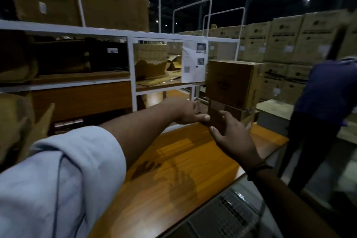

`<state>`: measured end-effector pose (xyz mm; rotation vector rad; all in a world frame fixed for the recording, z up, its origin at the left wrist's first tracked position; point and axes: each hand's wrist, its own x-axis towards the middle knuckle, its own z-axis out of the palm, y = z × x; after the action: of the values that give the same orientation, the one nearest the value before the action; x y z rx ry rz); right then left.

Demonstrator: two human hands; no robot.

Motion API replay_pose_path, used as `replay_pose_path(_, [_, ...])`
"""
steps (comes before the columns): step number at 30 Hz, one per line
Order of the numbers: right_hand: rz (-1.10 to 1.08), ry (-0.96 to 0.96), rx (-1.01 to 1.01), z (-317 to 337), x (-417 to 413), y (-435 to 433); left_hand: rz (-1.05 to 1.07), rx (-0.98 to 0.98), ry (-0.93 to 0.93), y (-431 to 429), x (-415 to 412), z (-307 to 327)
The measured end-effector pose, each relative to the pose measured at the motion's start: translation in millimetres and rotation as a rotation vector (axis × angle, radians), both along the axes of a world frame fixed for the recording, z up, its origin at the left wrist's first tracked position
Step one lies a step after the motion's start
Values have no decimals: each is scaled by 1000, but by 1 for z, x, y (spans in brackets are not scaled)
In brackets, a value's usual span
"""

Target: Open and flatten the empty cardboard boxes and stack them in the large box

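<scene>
While both arms reach out over the wooden table, the stuff to look at first is the white shelf unit behind it. Its middle compartment holds torn, crumpled cardboard pieces, some lying flat on the shelf board, and the darker compartment to the left has a black box in it. A printed sheet hangs on the frame.

At the far end of the table sit two stacked boxes: a bigger closed box on top of a smaller lower box. Both look intact and taped, not flattened.

The left hand is at the left side of the lower box, fingers loosely curled, thumb stretched toward it; it's blurry, so I can't tell if it actually grips. The right hand is spread open, fingers apart, palm facing the front of that lower box, right at it or just touching. Neither hand clearly has hold of anything.

Off to the right, another person in a dark shirt bends over, with a wall of stacked cartons behind.
</scene>
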<state>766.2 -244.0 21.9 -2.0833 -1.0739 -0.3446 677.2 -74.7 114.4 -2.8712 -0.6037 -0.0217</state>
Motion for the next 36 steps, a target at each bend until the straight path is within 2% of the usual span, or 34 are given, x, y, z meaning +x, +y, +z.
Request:
replay_pose_path(6, [-50,74,-50,-35,56,-4,-61,-109,80,5,80,-51])
replay_pose_path(10, [-101,83,-76,-62,107,-4,-108,-218,68,17,128,-100])
replay_pose_path(17, [-132,183,-143,-108,197,23,-59,-438,98,54,199,-197])
replay_pose_path(23, [-172,216,-161,-116,283,60,-50,-620,-78,94,276,-218])
replay_pose_path(27, [-210,260,-90,-120,333,81,-78,-695,-287,110,330,-220])
replay_pose_path(36, [-237,357,91,-128,416,106,-155,-883,-593,80,422,-225])
